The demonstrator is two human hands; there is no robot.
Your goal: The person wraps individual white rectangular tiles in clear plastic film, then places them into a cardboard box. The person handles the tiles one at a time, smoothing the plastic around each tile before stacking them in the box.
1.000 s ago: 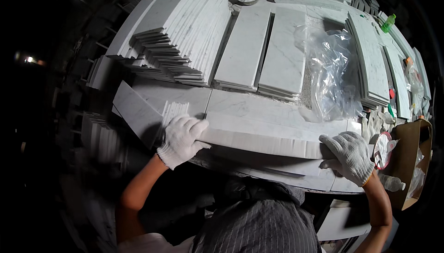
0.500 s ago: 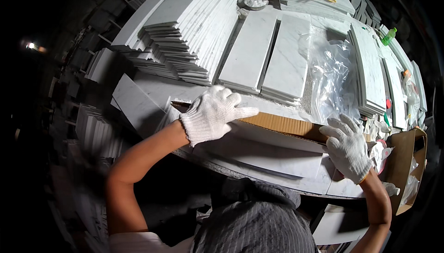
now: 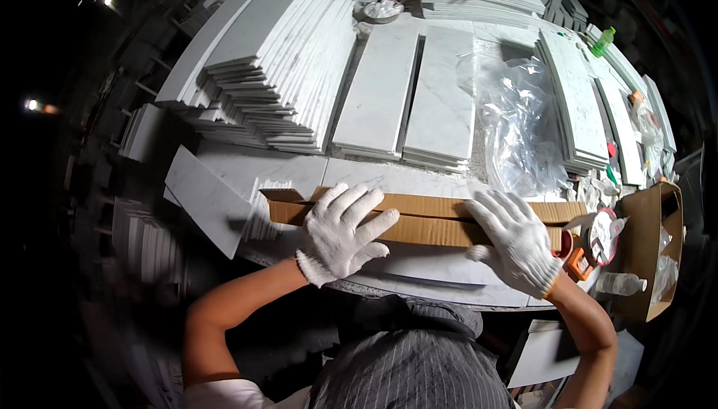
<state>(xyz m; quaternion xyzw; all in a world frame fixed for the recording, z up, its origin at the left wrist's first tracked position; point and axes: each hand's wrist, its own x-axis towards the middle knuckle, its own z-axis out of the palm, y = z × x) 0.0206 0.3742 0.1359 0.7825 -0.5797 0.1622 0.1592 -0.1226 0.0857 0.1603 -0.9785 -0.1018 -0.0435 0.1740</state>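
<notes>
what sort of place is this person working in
Probably a stone or tile workshop with a packing spot: there's a tall stack of white slabs, crumpled clear plastic, and brown cardboard under the gloved left hand and right hand.

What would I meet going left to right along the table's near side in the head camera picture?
Angled white marble slab, gloved left hand, gloved right hand, small orange object, open cardboard box.
</notes>
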